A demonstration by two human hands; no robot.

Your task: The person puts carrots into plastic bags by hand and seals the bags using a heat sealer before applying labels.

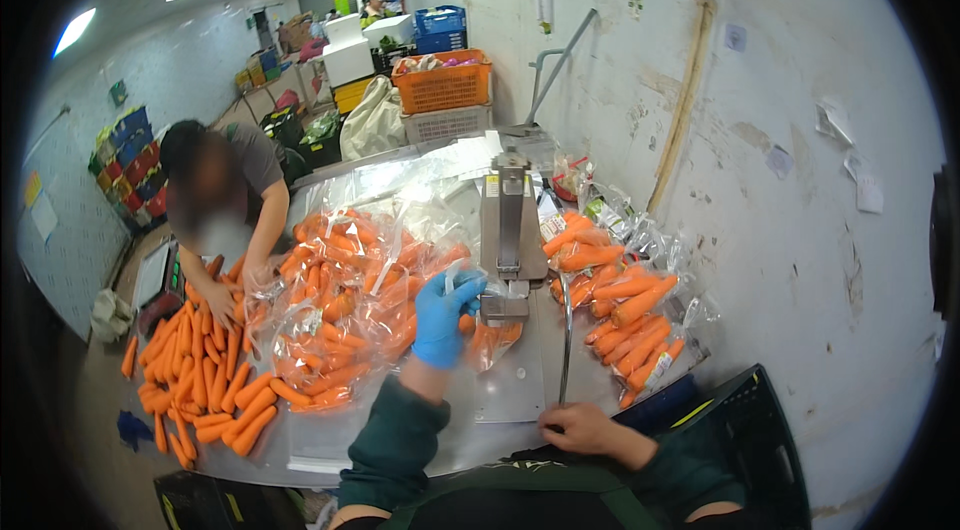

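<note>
My left hand (440,320), in a blue glove, pinches the gathered neck of a clear plastic bag at the head of a metal bench-top bag-closing machine (510,220). The bag of carrots (493,342) hangs below and beside the glove, partly hidden by the machine. Bare and curled, my right hand (585,429) is closed at the lower end of the machine's curved metal lever (567,350). Left of my glove, filled clear bags of carrots (335,340) lie heaped. To the right of the lever are more bagged carrots (630,320), some with labels.
Loose carrots (205,360) cover the table's left side, where a co-worker (225,180) leans in with both hands among them. A scale (153,275) stands beside that person. Behind the table are an orange crate (443,87) and white boxes. A dark crate (740,440) sits at lower right by the wall.
</note>
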